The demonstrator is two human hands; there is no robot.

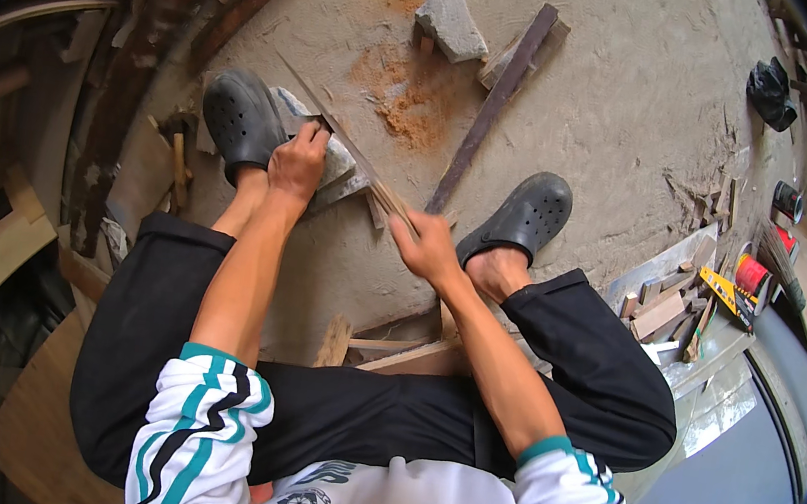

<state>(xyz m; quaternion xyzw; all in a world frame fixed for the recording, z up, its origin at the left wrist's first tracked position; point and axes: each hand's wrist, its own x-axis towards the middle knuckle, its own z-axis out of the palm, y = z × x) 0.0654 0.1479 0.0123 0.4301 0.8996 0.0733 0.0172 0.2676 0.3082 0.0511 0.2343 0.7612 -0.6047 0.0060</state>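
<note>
My right hand [427, 248] is closed around the wooden handle of a long, thin-bladed tool [350, 153]. The blade slants up and left from the handle, tapering to a narrow end; its exact kind is unclear. My left hand [298, 161] is closed at the blade's middle, where a small dark piece shows by the fingertips; what they grip is partly hidden. Under the blade lies a pale grey block [336, 165], beside my left shoe [241, 121]. My right shoe [529, 212] rests right of my right hand.
A dark wooden bar [494, 107] lies ahead, its far end over a short wood piece. Beyond are a grey stone chunk [450, 22] and orange-brown sawdust [409, 112]. Curved timbers [161, 51] line the left. Wood scraps [663, 312], a yellow tool [724, 294] and a broom [783, 260] lie right.
</note>
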